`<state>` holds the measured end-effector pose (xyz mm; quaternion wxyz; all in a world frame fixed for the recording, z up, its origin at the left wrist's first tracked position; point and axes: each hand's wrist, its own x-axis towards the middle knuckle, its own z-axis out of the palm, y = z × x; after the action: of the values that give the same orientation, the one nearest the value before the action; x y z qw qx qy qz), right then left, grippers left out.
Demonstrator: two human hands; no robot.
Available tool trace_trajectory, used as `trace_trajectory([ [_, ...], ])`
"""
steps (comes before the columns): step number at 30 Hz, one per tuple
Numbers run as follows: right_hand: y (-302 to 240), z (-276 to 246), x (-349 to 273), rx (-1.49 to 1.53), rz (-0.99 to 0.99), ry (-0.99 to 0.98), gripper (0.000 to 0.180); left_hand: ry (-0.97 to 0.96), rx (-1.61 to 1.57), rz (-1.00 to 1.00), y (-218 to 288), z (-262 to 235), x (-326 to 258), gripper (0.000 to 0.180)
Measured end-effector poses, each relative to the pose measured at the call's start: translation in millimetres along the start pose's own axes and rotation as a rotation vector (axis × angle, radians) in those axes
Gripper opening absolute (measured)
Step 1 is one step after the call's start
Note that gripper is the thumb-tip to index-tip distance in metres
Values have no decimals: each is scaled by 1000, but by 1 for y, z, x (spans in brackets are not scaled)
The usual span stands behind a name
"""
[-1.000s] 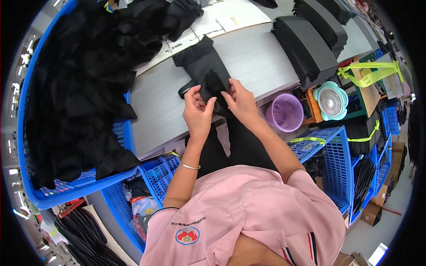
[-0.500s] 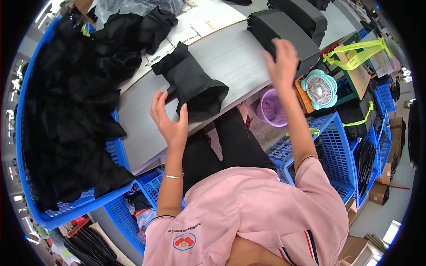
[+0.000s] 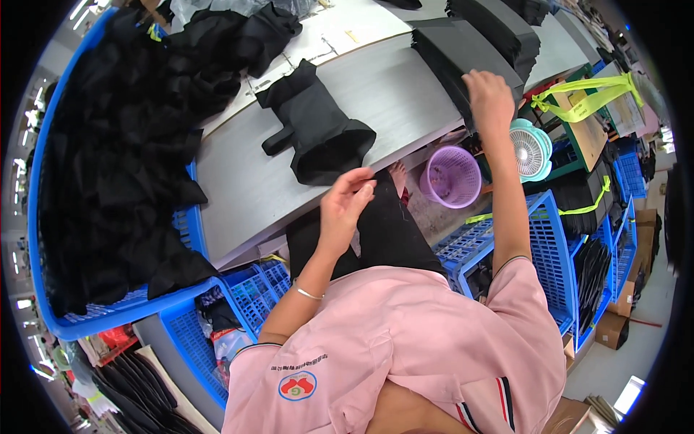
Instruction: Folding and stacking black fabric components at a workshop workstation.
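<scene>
A black fabric piece [image 3: 318, 116], shaped like a small bag with a side loop and an open lower end, lies on the grey tabletop [image 3: 235, 163]. My left hand [image 3: 347, 210] is just off its near edge, fingers half bent and thumb apart from them, with nothing visible in it. To the right, my right hand [image 3: 490, 101] is at the near edge of a tall stack of black panels [image 3: 463, 54]. Its fingers curl downward over the stack; their tips are partly hidden, so a grip on a panel cannot be made out.
A big blue crate [image 3: 79, 329] heaped with black fabric [image 3: 123, 173] flanks the table's left. Below the right forearm are a purple basket [image 3: 452, 177], a teal fan [image 3: 531, 150] and blue crates [image 3: 549, 253]. A second black stack [image 3: 499, 32] stands at the back right.
My left hand has moved right, from beside the black fabric piece to its near edge. My right hand has shifted right and slightly down along the stack, its fingers now more curled.
</scene>
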<state>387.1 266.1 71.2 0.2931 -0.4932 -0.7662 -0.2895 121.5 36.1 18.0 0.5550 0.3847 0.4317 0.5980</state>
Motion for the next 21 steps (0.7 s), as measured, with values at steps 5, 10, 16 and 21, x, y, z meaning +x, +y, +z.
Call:
trace_trajectory([
  [5,-105,-62,-76,-11,-204,-361,16,-156,-355,-337,-49,17,7,77],
  [10,-151,-118,-129,405,2,-482,16,-385,-563,-650,-81,34,7,97],
  [16,-157,-174,-149,809,316,-483,16,-455,-596,-584,-85,38,-2,103],
  [21,-152,-192,-154,1133,782,-564,11,-475,-771,-390,-35,46,-7,79],
])
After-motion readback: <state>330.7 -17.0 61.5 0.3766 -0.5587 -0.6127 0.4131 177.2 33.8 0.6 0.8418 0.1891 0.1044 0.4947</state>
